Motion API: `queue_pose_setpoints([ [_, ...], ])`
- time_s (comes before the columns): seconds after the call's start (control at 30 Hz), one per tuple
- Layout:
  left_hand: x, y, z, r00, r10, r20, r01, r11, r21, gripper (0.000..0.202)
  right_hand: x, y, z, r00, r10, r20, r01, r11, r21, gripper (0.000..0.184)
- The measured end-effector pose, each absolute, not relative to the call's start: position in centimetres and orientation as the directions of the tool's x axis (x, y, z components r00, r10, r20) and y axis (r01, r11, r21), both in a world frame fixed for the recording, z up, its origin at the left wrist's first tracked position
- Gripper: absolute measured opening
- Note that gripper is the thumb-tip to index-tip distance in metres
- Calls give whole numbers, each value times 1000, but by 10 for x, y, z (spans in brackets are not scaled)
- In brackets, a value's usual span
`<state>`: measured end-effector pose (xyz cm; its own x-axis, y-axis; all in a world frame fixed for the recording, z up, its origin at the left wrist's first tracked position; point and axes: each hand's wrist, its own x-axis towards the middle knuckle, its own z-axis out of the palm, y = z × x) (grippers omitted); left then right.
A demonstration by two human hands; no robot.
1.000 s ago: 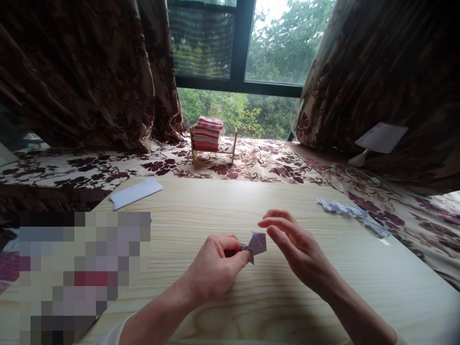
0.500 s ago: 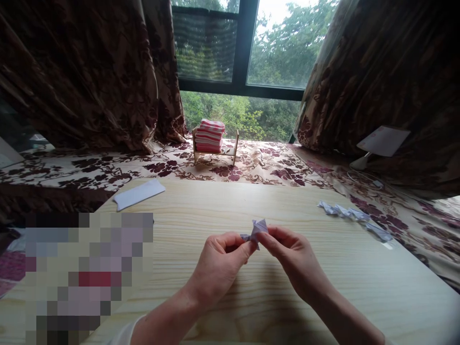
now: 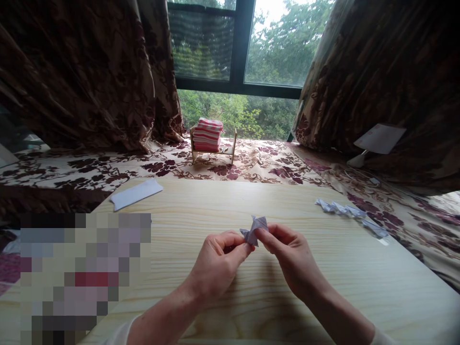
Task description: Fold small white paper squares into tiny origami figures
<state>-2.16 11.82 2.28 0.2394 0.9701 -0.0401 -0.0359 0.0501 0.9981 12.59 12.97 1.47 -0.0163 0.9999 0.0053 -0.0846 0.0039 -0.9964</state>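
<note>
A small folded paper piece [image 3: 256, 228], pale grey-lilac with pointed corners, is held above the middle of the table. My left hand [image 3: 220, 258] pinches its lower left edge between thumb and fingers. From the other side, my right hand [image 3: 287, 244] grips it, thumb laid on the near face. Fingertips cover part of the folds. Over to the right lies a row of similar folded paper pieces [image 3: 347, 211] near the table's edge.
A flat white paper strip [image 3: 136, 194] lies at the table's [image 3: 201, 206] far left corner. Behind the table, a small wooden rack [image 3: 233, 146] holds striped pink-and-white cloths [image 3: 207, 135]. A white lamp [image 3: 380, 138] stands at the right. One area at left is blurred out.
The folded paper has tilted slightly between my fingers, and more of its left point shows. Both hands still hold it. The whole view has shifted a little.
</note>
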Motion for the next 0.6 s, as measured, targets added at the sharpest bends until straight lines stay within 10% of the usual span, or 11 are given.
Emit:
queue_pose_setpoints([
  [0.6, -23, 118, 22, 191, 969, -156, -77, 173, 982, 18, 126, 128, 14, -16, 1000, 6, -43, 5, -999, 25],
])
